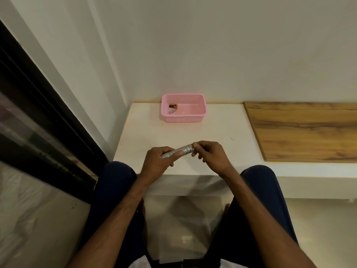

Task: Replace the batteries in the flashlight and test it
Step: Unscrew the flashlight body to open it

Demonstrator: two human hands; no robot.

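Left hand (154,161) grips the ribbed silver flashlight (182,150), right hand (210,154) pinches its wider end

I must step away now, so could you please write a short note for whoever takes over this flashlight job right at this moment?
Left hand grips the flashlight by its narrow end; right hand pinches its wider end, above the white table.
A few batteries lie in the pink basket at the table's back; old or new, cannot tell.
Done: unclear; the flashlight looks closed, no light showing.
Left: probably confirm fresh batteries are in, tighten, then test.
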